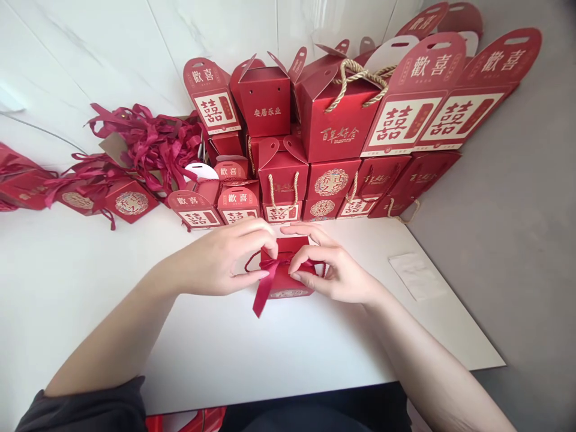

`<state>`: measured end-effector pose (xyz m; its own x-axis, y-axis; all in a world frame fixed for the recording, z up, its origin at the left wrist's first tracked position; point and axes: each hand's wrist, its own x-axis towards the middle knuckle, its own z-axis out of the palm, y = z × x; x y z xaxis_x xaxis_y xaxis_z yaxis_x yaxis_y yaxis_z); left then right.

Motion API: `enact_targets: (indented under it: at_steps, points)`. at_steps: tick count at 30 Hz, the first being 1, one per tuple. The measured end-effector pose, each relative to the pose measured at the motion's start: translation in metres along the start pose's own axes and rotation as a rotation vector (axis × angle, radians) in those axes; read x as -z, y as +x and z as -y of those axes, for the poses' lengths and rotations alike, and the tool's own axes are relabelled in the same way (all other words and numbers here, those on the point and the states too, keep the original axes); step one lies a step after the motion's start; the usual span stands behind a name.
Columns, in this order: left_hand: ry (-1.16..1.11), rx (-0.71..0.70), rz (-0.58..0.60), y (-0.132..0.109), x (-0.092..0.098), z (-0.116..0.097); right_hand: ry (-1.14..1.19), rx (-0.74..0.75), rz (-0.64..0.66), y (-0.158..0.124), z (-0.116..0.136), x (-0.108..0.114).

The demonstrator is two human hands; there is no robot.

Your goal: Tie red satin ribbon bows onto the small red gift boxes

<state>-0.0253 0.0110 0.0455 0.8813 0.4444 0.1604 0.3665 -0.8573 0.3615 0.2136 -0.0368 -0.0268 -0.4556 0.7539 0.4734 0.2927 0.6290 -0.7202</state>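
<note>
A small red gift box [291, 284] sits on the white table in front of me, with a pale round print on its near face. A dark pink ribbon [265, 291] is tied across its top, one tail hanging over the front left. My left hand [225, 258] curves in from the left, its thumb and index finger on the ribbon at the knot. From the right, my right hand [330, 267] pinches the ribbon between thumb and index finger, its other fingers reaching over the box's far edge. Fingers partly hide the knot. Thin cord loops show at both sides of the box.
Stacked red gift boxes [333, 135], some with gold rope handles, line the tiled back wall. A heap of dark pink ribbons [153, 144] lies at the back left beside ribboned boxes [128, 198]. A white paper [416, 276] rests on the table [216, 348] near the right wall.
</note>
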Motion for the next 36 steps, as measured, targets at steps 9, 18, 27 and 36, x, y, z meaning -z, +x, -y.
enact_targets:
  at_steps: [9,18,27,36]
  points:
    - [0.093,0.126,0.132,0.002,-0.002,0.011,0.017,-0.119,-0.041,-0.001,-0.005,0.004]
    - [-0.139,0.283,0.145,0.007,-0.004,0.007,-0.088,-0.063,-0.04,0.0,0.0,0.003]
    - [-0.308,0.294,0.085,0.011,-0.014,0.01,-0.381,0.151,-0.053,0.001,0.013,-0.013]
    - [-0.396,0.572,0.111,0.014,-0.021,0.022,-0.259,0.144,0.045,-0.003,0.009,-0.001]
